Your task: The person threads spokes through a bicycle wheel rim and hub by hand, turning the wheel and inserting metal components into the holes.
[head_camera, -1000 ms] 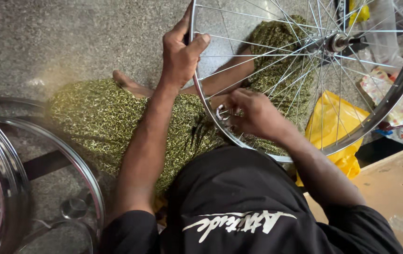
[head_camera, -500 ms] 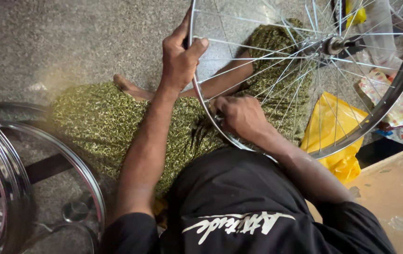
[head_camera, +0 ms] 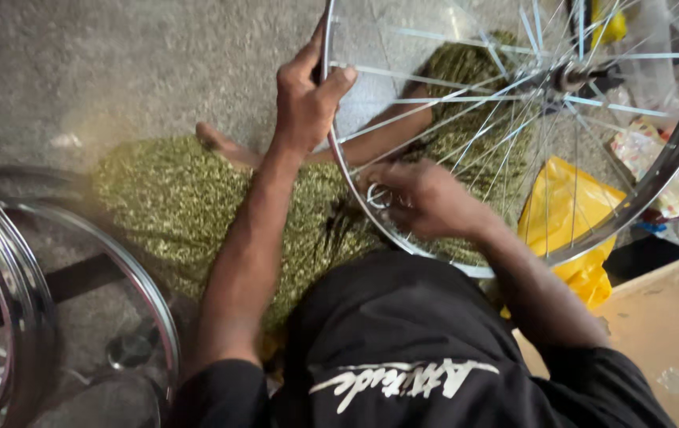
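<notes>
A spoked bicycle wheel stands upright over my lap, its shiny metal rim (head_camera: 656, 170) curving round to the right and its hub (head_camera: 569, 78) near the top. My left hand (head_camera: 305, 99) grips the rim at its upper left edge. My right hand (head_camera: 422, 198) sits inside the lower left part of the rim, fingers closed on a small round metal tool (head_camera: 379, 196) pressed against the rim's inner side. I sit cross-legged on the floor in green patterned cloth (head_camera: 173, 206) and a black shirt.
Two more chrome rims (head_camera: 26, 293) lie at the lower left on the speckled grey floor (head_camera: 117, 63). A yellow plastic bag (head_camera: 573, 214) lies behind the wheel, with printed wrappers (head_camera: 672, 198) to its right. A pale wooden board (head_camera: 664, 325) is at the lower right.
My right hand has slid left along the inside of the rim. The left hand keeps its grip on the rim. The view has shifted slightly.
</notes>
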